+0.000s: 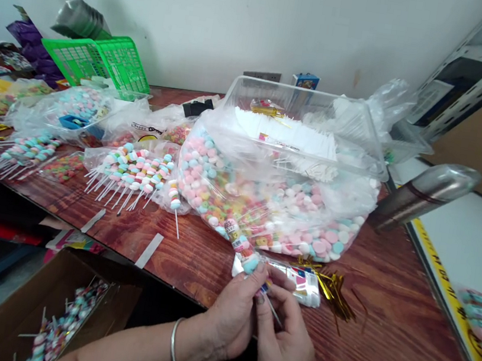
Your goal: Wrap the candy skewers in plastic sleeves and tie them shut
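Note:
My left hand [233, 317], with a metal bangle at the wrist, pinches the lower end of a candy skewer [241, 245] wrapped in a clear sleeve; its pastel discs point up and away. My right hand [285, 345] is closed on the thin white stick just below, fingertips meeting the left thumb. Small clear printed bags [304, 285] lie right behind my fingers. Gold twist ties [334, 286] are scattered beside them. A large plastic bag of loose pastel candies [273, 203] sits just beyond.
A clear plastic tub [364, 132] holds white sticks. Finished skewers [134, 174] lie in piles at the left on the wooden table [379, 343]. A cardboard box [25, 311] with wrapped skewers stands below the table edge. Green baskets [101, 59] are at the back left; a metal cylinder [422, 194] lies at the right.

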### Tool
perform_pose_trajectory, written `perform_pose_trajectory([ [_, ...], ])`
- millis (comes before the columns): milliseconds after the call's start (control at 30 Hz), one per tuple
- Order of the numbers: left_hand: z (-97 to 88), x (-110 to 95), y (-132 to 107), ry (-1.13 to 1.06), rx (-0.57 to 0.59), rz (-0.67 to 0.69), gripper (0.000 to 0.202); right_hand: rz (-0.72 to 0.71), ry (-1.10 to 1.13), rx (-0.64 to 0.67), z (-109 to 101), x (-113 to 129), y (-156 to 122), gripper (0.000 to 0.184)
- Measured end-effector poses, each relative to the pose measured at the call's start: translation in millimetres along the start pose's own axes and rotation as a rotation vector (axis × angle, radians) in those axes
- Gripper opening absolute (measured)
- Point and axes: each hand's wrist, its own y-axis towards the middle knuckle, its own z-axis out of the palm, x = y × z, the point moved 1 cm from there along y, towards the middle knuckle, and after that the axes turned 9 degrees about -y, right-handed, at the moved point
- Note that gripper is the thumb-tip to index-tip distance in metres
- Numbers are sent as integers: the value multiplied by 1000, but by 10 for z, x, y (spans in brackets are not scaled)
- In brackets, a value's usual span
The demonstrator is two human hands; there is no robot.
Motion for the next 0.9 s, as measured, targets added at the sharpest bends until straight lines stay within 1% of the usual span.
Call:
perform_pose_trajectory([
  [67, -15, -11, 22, -41, -31, -11, 39, -101, -145, -96, 30, -6, -18, 36],
  [133, -25, -17, 29, -17, -20, 7, 41, -279, -306, -181, 69, -19, -35, 42],
  [200, -28, -12, 16, 52, 26, 19, 42, -441, -434, -266, 97, -44, -43, 39],
  [233, -28, -9, 3, 91, 52, 19, 42, -486, -466, -302, 98, -58, -42, 35],
  [267, -28, -7, -14, 127, 76, 13, 42, -502, -465, -309, 91, -68, -38, 30],
  [300, -29, -8, -32, 156, 99, 0, 41, -488, -432, -295, 74, -72, -30, 27],
  [367, -33, -26, -69, 188, 138, -24, 41, -389, -295, -219, 23, -58, -12, 21],
  [500, -57, -106, -115, 169, 161, -4, 38, -122, 47, -54, -57, 12, 14, 18],
  [600, -82, -145, -117, 156, 188, -31, 37, 95, 403, 88, -49, 19, 10, 19],
  [667, -96, -149, -107, 176, 168, -58, 36, 208, 573, 198, -39, 20, -3, 22],
  [700, -100, -148, -100, 194, 143, -51, 35, 222, 581, 232, -42, 28, -10, 22],
  [733, -101, -147, -94, 212, 119, -34, 34, 208, 538, 237, -51, 42, -17, 22],
  [767, -99, -146, -90, 231, 104, -17, 33, 173, 465, 206, -65, 60, -22, 23],
  [833, -93, -148, -90, 274, 107, 10, 31, 118, 346, 91, -87, 97, -38, 25],
  [867, -95, -153, -96, 297, 118, 8, 29, 124, 354, 53, -88, 110, -50, 26],
  [900, -102, -160, -105, 318, 130, -12, 29, 161, 424, 44, -79, 115, -65, 26],
])
